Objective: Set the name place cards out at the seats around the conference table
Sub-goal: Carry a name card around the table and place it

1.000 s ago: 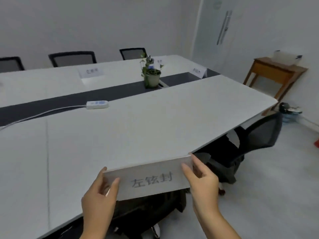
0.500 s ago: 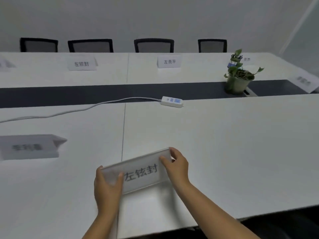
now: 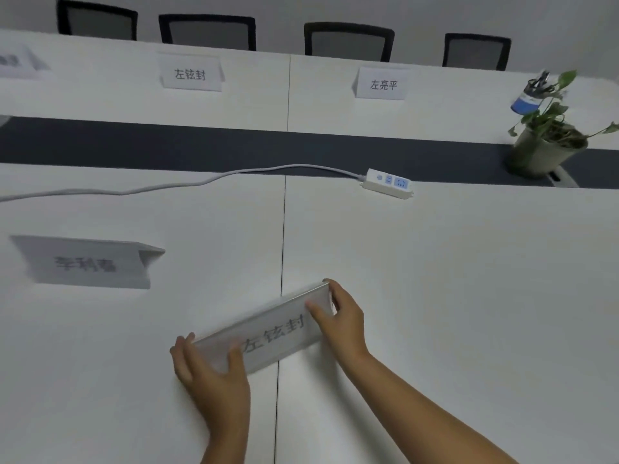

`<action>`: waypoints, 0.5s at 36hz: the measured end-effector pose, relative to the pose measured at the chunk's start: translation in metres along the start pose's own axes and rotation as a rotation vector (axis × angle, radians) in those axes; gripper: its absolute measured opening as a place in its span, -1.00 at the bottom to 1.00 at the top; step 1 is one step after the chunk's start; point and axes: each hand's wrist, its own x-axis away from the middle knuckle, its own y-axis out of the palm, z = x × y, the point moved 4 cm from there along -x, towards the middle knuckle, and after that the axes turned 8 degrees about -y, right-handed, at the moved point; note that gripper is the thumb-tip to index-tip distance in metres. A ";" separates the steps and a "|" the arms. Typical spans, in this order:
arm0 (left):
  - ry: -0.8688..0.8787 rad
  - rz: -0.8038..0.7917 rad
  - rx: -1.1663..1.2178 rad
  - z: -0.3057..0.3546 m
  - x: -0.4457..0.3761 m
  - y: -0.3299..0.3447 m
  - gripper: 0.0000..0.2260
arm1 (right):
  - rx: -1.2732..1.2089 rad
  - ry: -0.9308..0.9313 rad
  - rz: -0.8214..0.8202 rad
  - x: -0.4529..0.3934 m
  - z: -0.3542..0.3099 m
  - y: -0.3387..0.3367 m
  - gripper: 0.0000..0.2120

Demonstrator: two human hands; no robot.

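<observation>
Held card: name place card [image 3: 268, 333], printed side toward the camera, tilted, its right end farther away; it straddles the seam of the white conference table [image 3: 435, 296] near the front edge.
Left hand [image 3: 211, 373]: thumb and fingers clamped on the card's left end.
Right hand [image 3: 341, 316]: fingers and thumb pinching the card's right end.
10 o'clock: second place card [image 3: 83, 262], standing.
1 o'clock: power strip [image 3: 388, 183] beside the dark centre strip [image 3: 201, 145].
2 o'clock: potted plant [image 3: 549, 142].
Far side: two more cards [image 3: 191, 74], [image 3: 382, 84]; chairs [image 3: 348, 41] behind.
</observation>
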 end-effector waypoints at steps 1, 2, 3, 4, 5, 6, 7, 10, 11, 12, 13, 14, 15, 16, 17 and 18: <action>0.019 0.010 0.007 0.001 0.001 0.000 -0.53 | 0.002 -0.019 0.006 -0.001 -0.003 -0.002 -0.41; 0.030 0.016 0.016 0.003 0.002 -0.001 -0.53 | 0.004 -0.040 0.014 -0.002 -0.007 -0.005 -0.44; 0.031 0.021 0.024 0.005 0.003 -0.001 -0.54 | 0.006 -0.063 0.024 -0.003 -0.009 -0.009 -0.49; 0.031 0.028 0.027 0.007 0.004 -0.002 -0.53 | 0.011 -0.085 0.037 -0.003 -0.011 -0.013 -0.53; 0.040 0.035 0.026 0.009 0.006 -0.002 -0.53 | 0.014 -0.109 0.050 -0.003 -0.013 -0.018 -0.55; 0.048 0.041 0.028 0.013 0.008 -0.001 -0.55 | 0.014 -0.129 0.064 -0.003 -0.016 -0.024 -0.56; 0.055 0.046 0.036 0.018 0.012 -0.001 -0.58 | 0.007 -0.148 0.081 -0.002 -0.020 -0.030 -0.56; 0.097 0.020 0.055 0.034 0.027 0.008 -0.65 | -0.046 -0.179 0.167 0.003 -0.028 -0.056 -0.55; 0.126 -0.008 0.063 0.041 0.033 0.013 -0.66 | -0.070 -0.187 0.206 0.004 -0.029 -0.067 -0.55; 0.153 -0.047 0.071 0.048 0.040 0.020 -0.66 | -0.090 -0.195 0.246 0.005 -0.029 -0.080 -0.55; 0.176 -0.093 0.074 0.055 0.047 0.029 -0.66 | -0.103 -0.195 0.285 0.006 -0.029 -0.094 -0.54; 0.198 -0.138 0.070 0.061 0.055 0.038 -0.65 | -0.115 -0.191 0.323 0.006 -0.028 -0.109 -0.54; 0.219 -0.181 0.068 0.069 0.063 0.048 -0.63 | -0.124 -0.187 0.362 0.007 -0.025 -0.126 -0.54; 0.236 -0.227 0.077 0.076 0.073 0.060 -0.62 | -0.131 -0.185 0.399 0.007 -0.022 -0.142 -0.54; 0.244 -0.286 0.100 0.084 0.082 0.072 -0.61 | -0.131 -0.185 0.432 0.007 -0.019 -0.159 -0.56; 0.238 -0.359 0.137 0.091 0.092 0.085 -0.60 | -0.131 -0.184 0.462 0.008 -0.015 -0.174 -0.58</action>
